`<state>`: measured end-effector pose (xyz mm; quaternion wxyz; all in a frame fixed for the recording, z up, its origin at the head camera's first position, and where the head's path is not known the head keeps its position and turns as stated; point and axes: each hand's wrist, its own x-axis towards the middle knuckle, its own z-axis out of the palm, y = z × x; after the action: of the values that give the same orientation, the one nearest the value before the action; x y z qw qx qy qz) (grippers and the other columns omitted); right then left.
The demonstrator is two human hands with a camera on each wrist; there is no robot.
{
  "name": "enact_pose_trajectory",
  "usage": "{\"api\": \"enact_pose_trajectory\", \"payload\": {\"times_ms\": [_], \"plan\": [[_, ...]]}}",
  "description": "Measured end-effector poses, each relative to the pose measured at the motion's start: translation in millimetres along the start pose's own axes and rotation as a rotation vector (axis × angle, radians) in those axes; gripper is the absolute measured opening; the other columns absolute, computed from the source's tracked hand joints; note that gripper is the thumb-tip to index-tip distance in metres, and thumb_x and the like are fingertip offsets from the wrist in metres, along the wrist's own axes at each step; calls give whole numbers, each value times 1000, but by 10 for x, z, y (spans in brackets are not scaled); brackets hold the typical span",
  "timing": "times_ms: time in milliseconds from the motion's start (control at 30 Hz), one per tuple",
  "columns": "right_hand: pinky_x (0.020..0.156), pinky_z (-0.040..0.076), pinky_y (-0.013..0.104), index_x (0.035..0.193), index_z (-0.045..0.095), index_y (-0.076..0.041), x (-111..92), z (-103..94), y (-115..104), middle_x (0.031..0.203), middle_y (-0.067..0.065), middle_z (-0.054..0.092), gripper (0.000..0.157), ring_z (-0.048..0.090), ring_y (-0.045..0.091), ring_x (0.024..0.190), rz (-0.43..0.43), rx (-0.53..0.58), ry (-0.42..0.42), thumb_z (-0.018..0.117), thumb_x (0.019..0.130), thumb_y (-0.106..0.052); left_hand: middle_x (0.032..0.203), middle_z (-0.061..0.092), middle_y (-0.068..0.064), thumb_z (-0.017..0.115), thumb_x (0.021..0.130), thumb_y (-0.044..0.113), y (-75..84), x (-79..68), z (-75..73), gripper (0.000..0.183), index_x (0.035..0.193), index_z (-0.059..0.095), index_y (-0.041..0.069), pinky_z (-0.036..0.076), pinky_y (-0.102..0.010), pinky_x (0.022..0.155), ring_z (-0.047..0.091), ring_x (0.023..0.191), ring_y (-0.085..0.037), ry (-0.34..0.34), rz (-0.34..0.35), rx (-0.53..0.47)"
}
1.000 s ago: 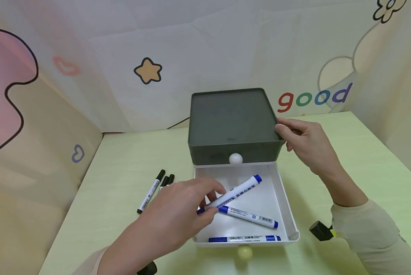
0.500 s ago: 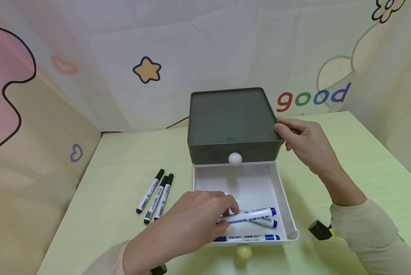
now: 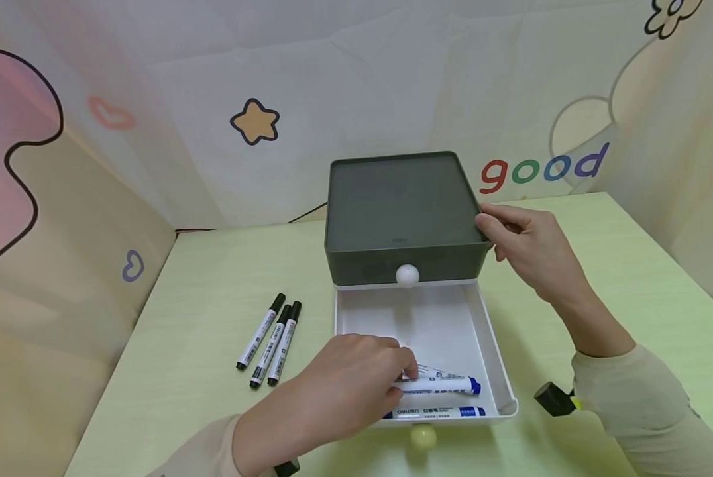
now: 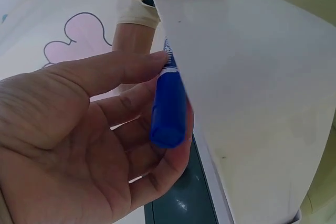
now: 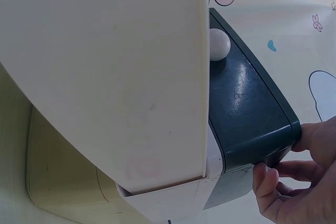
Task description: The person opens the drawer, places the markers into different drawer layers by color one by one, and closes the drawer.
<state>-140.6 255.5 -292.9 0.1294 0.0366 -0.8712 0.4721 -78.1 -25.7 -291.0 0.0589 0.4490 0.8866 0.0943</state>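
My left hand (image 3: pixel 356 381) reaches into the pulled-out white drawer (image 3: pixel 495 344) and pinches a blue-capped whiteboard marker (image 3: pixel 442 385) between thumb and fingers. In the left wrist view, the marker's blue cap (image 4: pixel 169 108) sticks out below the thumb, beside the drawer wall (image 4: pixel 252 77). A second blue marker (image 3: pixel 426 371) lies just behind the held one, mostly hidden. Along the drawer's front wall lies another blue marker (image 3: pixel 434 413). My right hand (image 3: pixel 532 255) holds the right edge of the dark green drawer box (image 3: pixel 404 205), thumb on its rim.
Three black-capped markers (image 3: pixel 271 344) lie on the pale green table (image 3: pixel 207 278), left of the drawer. A white knob (image 3: pixel 407 275) is on the upper drawer front and a yellowish knob (image 3: pixel 424 437) on the open drawer. A printed cloth (image 3: pixel 362 86) hangs behind.
My left hand has moved right and down with the marker, which has gone from slanted above the drawer to nearly level low inside it. The right hand stays on the box.
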Motion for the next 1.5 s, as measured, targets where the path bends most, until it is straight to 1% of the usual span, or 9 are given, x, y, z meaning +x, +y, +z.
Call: {"api": "enact_pose_trajectory", "payload": {"times_ms": [467,667,833,900,967,1100,1267,1400,1500], "plan": [[49,33,32,141,63,-2,-3,-4,-6,88,6,64,42,56,16,69,0,-3,0,59,106,-27,91,73,11,81,85,12,42,100,79,19,103,80,20,45,-23,67,64,78,-7,-25,27,93],[49,33,32,141,63,-2,-3,0,-12,88,7,64,43,56,16,69,-6,-5,-1,59,106,-27,93,73,10,80,86,11,50,112,89,21,105,79,19,46,-24,67,65,79,-8,5,29,81],[50,34,32,141,63,-3,-4,1,-13,88,7,64,43,56,17,70,-7,-4,-1,60,106,-27,97,73,10,81,88,15,58,79,70,21,108,79,20,50,-26,74,67,86,-10,48,-1,38],[49,33,33,142,62,-3,-5,2,-11,89,8,63,43,56,17,70,-3,-4,-2,59,106,-28,96,72,10,81,89,18,66,51,56,20,109,78,20,50,-27,77,66,87,-10,69,-21,11],[48,32,33,142,62,-3,-7,2,-9,90,9,63,44,56,17,70,1,-8,-2,59,106,-28,93,71,11,80,90,18,77,15,47,18,108,78,19,50,-26,75,64,84,-8,94,-44,-29],[48,31,33,142,61,-3,-10,2,-6,90,9,63,44,56,17,71,6,-9,-4,59,106,-28,88,67,14,77,94,20,122,-92,61,14,107,77,19,48,-22,69,59,78,-2,139,-115,-173],[49,32,34,143,61,-4,-8,1,-6,89,8,63,44,57,17,70,2,-9,-6,59,106,-29,85,63,19,73,97,20,186,-273,174,10,107,76,19,46,-16,67,53,72,4,153,-171,-375],[50,32,34,143,61,-4,-7,-3,-8,88,8,63,44,57,17,70,8,-16,-2,59,106,-29,79,61,19,73,97,17,209,-360,299,10,106,76,18,46,-13,65,52,67,6,163,-187,-460],[50,32,34,143,61,-4,-7,1,-7,88,8,63,44,57,17,70,8,-15,-4,59,106,-29,78,61,19,73,98,20,216,-383,385,10,107,75,17,47,-13,64,52,66,5,134,-215,-547]]}}
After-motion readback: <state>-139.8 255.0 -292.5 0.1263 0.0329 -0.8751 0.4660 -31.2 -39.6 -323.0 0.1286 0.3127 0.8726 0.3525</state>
